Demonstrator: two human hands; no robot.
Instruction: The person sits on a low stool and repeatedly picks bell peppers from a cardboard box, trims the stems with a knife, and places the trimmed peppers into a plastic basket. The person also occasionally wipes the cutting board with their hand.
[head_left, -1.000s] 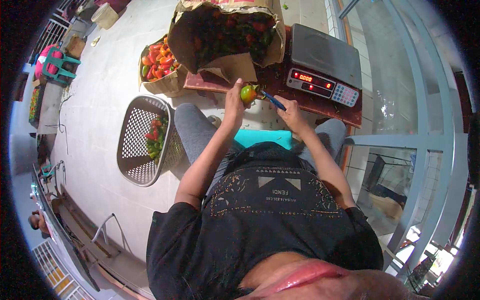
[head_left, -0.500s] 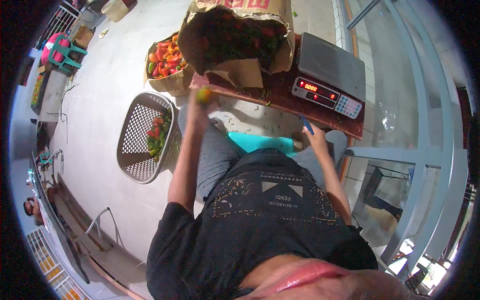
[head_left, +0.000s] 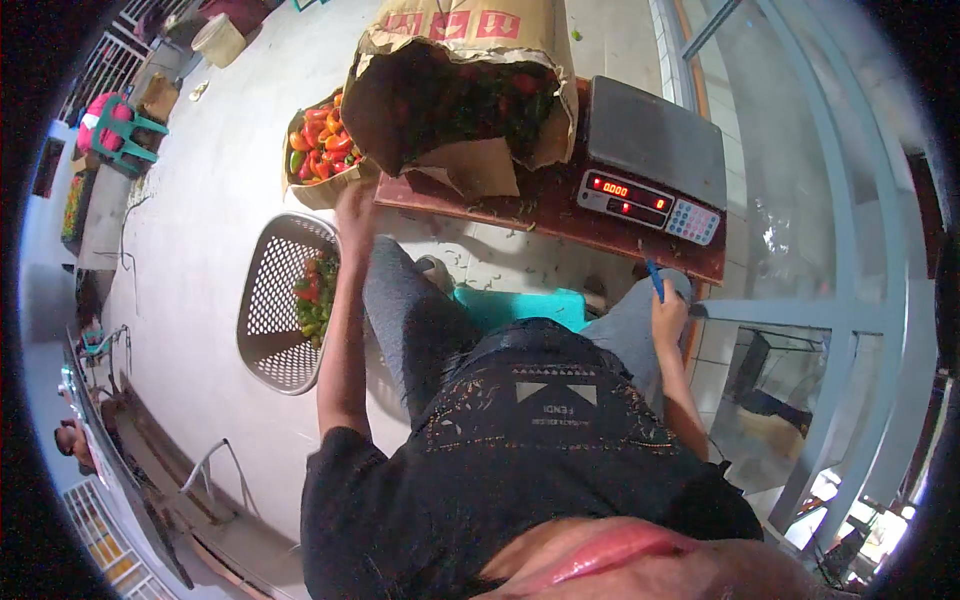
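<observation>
My left hand [head_left: 355, 212] reaches forward at the near edge of a small carton [head_left: 330, 188] of red and orange peppers [head_left: 325, 142]. Its fingers are blurred, and whether anything is in them does not show. Near my right knee, my right hand [head_left: 668, 315] is closed around a slim blue-handled knife [head_left: 656, 278], its tip pointing away from me. A grey plastic basket [head_left: 268, 270] beside my left forearm holds green and red peppers [head_left: 314, 300]. Ahead of me, a large torn carton [head_left: 545, 25] lies open towards me, dark inside with green and red peppers [head_left: 500, 105].
A reddish-brown low table [head_left: 480, 208] carries the large carton and a digital scale [head_left: 655, 130] with a lit display. Beneath it are pale scraps and a turquoise object [head_left: 520, 308]. A grey metal frame [head_left: 770, 312] stands at right. A green chair [head_left: 130, 130] is far left.
My left hand has moved left to the small carton; the yellow-green pepper it held no longer shows. My right hand, still with the knife, has shifted right and nearer to me.
</observation>
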